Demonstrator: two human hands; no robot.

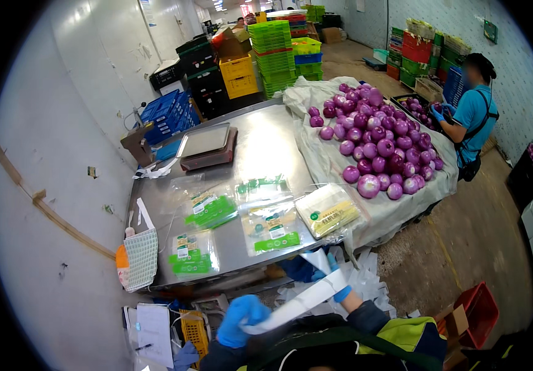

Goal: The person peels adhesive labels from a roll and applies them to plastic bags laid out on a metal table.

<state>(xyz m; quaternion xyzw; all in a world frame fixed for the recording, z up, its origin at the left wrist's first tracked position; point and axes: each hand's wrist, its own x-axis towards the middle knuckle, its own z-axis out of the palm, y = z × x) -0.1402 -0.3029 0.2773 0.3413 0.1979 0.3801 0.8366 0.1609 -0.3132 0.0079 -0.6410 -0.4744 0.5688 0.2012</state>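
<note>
My left hand (240, 320), in a blue glove, is closed on one end of a long white paper strip (303, 299), which looks like a strip of labels. The strip runs up to the right to my right hand (336, 283), also gloved in blue, whose fingers are closed round it and partly hidden behind it. A folded end of the strip rises above the right hand. Both hands are just off the front edge of a steel table (265, 145). Nearest to them on the table are clear and green printed bags (271, 229) and a stack of white and yellow bags (326, 211).
Peeled purple onions (375, 133) are heaped on a pale cloth (303, 102) at the right. A scale (208, 145) stands at the back left. A co-worker (477, 111) handles onions beyond the table. Discarded paper (368, 284) litters the floor near a red bin (480, 315).
</note>
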